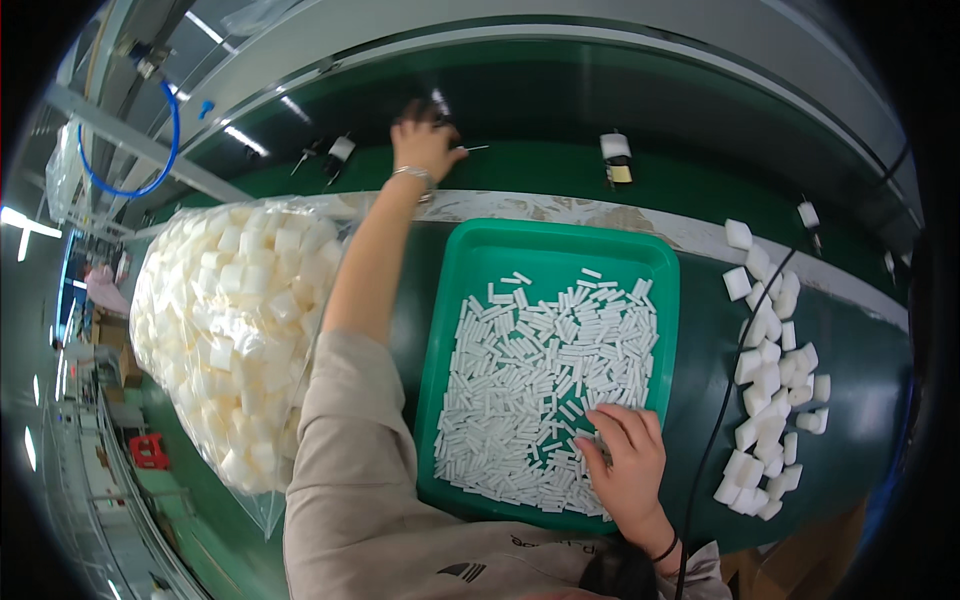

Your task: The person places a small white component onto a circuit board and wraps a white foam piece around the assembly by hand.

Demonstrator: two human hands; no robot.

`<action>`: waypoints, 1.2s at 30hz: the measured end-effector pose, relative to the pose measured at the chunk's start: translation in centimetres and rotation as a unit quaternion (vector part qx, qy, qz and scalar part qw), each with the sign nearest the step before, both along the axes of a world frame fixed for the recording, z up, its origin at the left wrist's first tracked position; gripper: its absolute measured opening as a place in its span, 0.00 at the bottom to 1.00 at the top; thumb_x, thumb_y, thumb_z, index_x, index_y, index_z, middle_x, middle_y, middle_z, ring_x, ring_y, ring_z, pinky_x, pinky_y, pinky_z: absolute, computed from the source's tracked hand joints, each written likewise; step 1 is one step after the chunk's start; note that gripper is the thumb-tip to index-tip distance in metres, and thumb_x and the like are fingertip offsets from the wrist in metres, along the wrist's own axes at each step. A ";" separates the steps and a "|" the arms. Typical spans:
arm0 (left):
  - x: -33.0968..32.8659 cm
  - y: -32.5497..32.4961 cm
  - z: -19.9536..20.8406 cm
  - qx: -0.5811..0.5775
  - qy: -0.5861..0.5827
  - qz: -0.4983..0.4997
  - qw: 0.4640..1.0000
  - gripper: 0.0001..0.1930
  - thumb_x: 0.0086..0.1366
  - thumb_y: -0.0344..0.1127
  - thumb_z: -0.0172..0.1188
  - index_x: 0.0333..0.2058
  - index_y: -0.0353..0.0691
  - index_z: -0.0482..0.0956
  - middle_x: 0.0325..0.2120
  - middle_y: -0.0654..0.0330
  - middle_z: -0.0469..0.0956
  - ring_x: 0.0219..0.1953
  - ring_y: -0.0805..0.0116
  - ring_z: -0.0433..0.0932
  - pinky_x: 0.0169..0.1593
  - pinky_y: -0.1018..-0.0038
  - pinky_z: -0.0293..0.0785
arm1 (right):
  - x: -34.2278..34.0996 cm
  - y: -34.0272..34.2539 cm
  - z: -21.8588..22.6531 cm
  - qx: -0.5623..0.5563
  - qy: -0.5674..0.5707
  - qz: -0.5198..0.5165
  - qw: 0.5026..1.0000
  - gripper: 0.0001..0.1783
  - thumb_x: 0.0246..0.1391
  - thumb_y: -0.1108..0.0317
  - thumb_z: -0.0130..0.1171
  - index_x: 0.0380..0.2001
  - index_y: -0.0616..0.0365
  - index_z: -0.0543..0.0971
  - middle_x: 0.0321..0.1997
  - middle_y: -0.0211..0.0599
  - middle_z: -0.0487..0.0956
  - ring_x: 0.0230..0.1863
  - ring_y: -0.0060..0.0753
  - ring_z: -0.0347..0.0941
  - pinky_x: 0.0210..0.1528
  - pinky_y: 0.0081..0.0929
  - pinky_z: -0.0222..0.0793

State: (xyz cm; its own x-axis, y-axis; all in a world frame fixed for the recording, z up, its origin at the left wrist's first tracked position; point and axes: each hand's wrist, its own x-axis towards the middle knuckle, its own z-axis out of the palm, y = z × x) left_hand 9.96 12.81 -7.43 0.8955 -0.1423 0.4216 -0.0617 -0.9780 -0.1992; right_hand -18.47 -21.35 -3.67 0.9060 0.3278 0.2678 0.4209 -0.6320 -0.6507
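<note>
My left hand (424, 148) reaches far out over the dark green belt (540, 160). Its fingers are blurred, over a small dark item with a thin pale rod (477, 148) sticking out beside the thumb; whether they grip it I cannot tell. In the near right part of a green tray (450, 300), my right hand (630, 465) rests low over the short white sticks (520, 370), thumb and forefinger apart. The sticks lie loose and heaped across most of the tray floor.
A clear plastic bag of off-white foam blocks (235, 320) stands left of my left arm. More white foam blocks (770, 390) lie right of the tray, a black cable (725, 400) beside them. Dark items with white blocks (615, 150) sit along the belt.
</note>
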 end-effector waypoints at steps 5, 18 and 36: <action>-0.3 0.1 0.2 0.029 0.060 0.074 0.995 0.12 0.45 0.47 0.61 0.27 0.49 0.78 0.46 0.63 0.66 0.52 0.60 0.56 0.47 0.59 0.56 | -0.3 0.6 -0.1 0.003 0.004 0.013 1.000 0.14 0.34 0.72 0.62 0.29 0.60 0.76 0.35 0.35 0.73 0.33 0.38 0.65 0.34 0.29 0.63; -8.3 1.1 5.8 0.082 0.276 0.111 0.951 0.19 0.53 0.49 0.49 0.35 0.42 0.77 0.38 0.55 0.72 0.45 0.56 0.65 0.46 0.61 0.64 | -0.1 0.3 -0.3 0.011 -0.003 0.003 1.000 0.16 0.32 0.70 0.63 0.30 0.60 0.75 0.32 0.36 0.71 0.30 0.38 0.65 0.31 0.29 0.63; -1.5 -1.5 2.9 -0.545 0.064 0.064 0.833 0.18 0.45 0.45 0.58 0.34 0.41 0.69 0.31 0.57 0.77 0.30 0.63 0.75 0.36 0.68 0.68 | -1.2 -0.4 -1.6 -0.010 -0.018 0.086 0.996 0.10 0.31 0.69 0.60 0.20 0.56 0.70 0.22 0.33 0.65 0.27 0.34 0.66 0.26 0.28 0.62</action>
State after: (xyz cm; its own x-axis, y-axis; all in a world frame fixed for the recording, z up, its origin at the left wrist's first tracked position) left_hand 8.44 11.29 -4.48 0.9214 0.3633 0.1384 0.1041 -0.5735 0.8126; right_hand -19.70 -21.78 -5.25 0.8254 0.4838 0.2909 0.5477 -0.5614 -0.6204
